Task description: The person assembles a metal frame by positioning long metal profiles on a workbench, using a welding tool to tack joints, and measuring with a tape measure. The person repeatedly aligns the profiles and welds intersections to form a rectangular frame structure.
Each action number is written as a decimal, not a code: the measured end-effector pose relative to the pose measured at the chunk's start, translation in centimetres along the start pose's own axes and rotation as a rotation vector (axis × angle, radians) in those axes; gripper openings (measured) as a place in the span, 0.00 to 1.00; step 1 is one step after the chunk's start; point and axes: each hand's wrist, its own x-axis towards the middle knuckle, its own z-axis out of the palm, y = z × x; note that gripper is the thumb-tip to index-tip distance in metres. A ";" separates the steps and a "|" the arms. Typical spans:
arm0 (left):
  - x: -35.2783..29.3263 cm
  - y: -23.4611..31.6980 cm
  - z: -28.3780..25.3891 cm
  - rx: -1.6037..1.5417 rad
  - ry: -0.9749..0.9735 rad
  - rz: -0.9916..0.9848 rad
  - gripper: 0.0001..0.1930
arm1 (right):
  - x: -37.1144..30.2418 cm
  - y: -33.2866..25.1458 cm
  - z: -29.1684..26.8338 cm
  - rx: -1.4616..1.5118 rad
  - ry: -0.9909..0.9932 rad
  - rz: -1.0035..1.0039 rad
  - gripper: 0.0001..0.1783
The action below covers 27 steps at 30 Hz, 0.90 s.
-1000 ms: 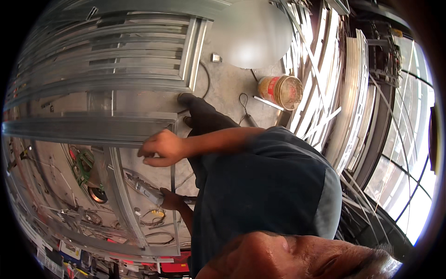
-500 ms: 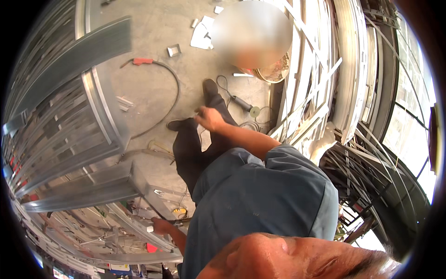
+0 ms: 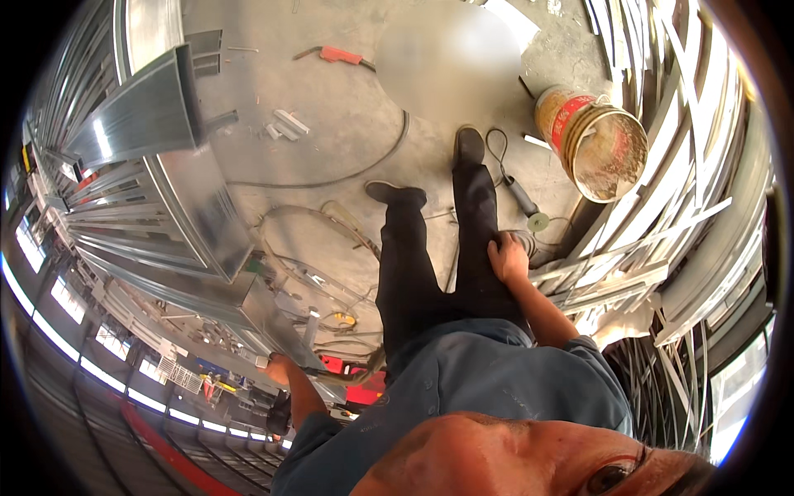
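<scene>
A: Since we go left to right — the left hand grips the low edge of the sheet-metal duct section, fingers curled on it.

B: Yep, so keep that hold firm. The right hand lies flat on the right trouser leg, empty — angle grinder on the concrete floor near the bucket.

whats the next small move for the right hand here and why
Probably reach down and slightly right to the angle grinder. The right hand rests empty against the trouser leg, the grinder lies on the floor just beyond it, and the left hand is at the metal duct's edge.
</scene>
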 end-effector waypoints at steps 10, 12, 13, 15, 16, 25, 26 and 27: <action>2.7 -4.0 3.4 0.094 -0.075 0.033 0.26 | 1.0 1.6 -0.8 -0.023 0.043 -0.127 0.21; 1.2 -2.2 3.4 -0.046 0.044 0.067 0.29 | 1.4 3.0 0.1 -0.105 0.018 -0.138 0.22; -0.1 0.5 0.4 -0.042 -0.030 -0.010 0.32 | 1.4 3.6 0.3 -0.163 0.003 -0.142 0.22; 0.5 -1.3 0.9 -0.117 -0.058 -0.024 0.33 | 1.1 2.3 -0.7 -0.198 -0.032 -0.219 0.22; -0.1 -1.1 -0.2 -0.108 -0.066 0.003 0.34 | 0.9 1.8 -1.3 -0.263 -0.039 -0.264 0.22; -1.7 -2.0 -2.4 -0.432 -0.055 0.100 0.34 | -0.1 -6.7 0.1 -0.777 -0.239 -0.641 0.25; -1.2 -2.7 -2.3 -0.485 -0.091 0.116 0.35 | -0.8 -8.9 1.2 -0.804 -0.273 -0.677 0.25; -0.8 -4.0 -1.7 -0.467 -0.152 0.124 0.35 | -1.3 -11.1 2.4 -0.834 -0.310 -0.712 0.24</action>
